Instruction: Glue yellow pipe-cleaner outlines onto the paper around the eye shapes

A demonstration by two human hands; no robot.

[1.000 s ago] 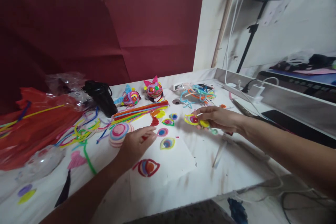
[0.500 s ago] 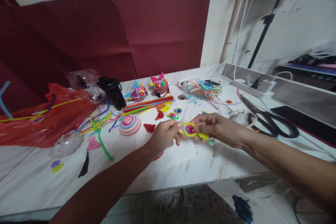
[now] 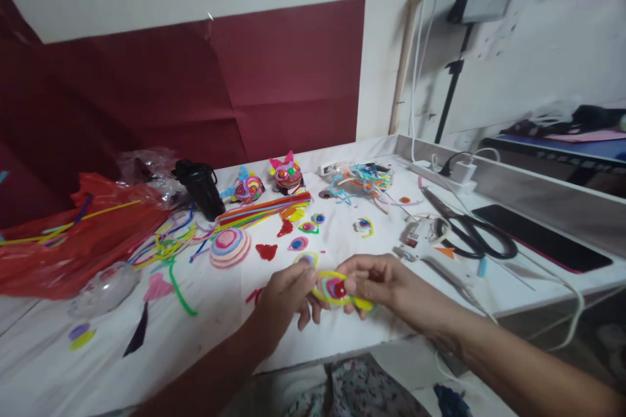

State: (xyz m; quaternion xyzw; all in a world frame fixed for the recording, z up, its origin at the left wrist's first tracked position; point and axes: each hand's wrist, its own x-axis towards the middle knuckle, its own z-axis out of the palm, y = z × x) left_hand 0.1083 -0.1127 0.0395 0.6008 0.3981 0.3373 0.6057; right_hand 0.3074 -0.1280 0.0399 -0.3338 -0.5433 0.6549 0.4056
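Note:
Both hands meet over the front middle of the table, pinching an eye-shaped pipe-cleaner piece (image 3: 328, 288) with a yellow outline, pale and pink rings and a red centre. My left hand (image 3: 288, 293) has its left end between thumb and fingers. On the other end, my right hand (image 3: 379, 280) presses near the red centre, and a yellow tail sticks out below its thumb. Just beyond the fingers lie a pink eye-shaped piece (image 3: 298, 244), a blue-centred eye piece (image 3: 363, 226) and a red fuzzy piece (image 3: 267, 251). A striped coiled dome (image 3: 230, 247) sits to the left.
At the right are a glue gun (image 3: 435, 257), large scissors (image 3: 469, 228) and a black phone (image 3: 542, 234). Two decorated animal heads, one pink-eared (image 3: 287, 172), stand behind bundled pipe cleaners (image 3: 264, 206). A black bottle (image 3: 200, 189) and red plastic bag (image 3: 88, 228) are left.
The view has shifted, and the hands with the eye-shaped piece appear lower and slightly left. The glue gun and more eye pieces now show. Both hands keep their hold.

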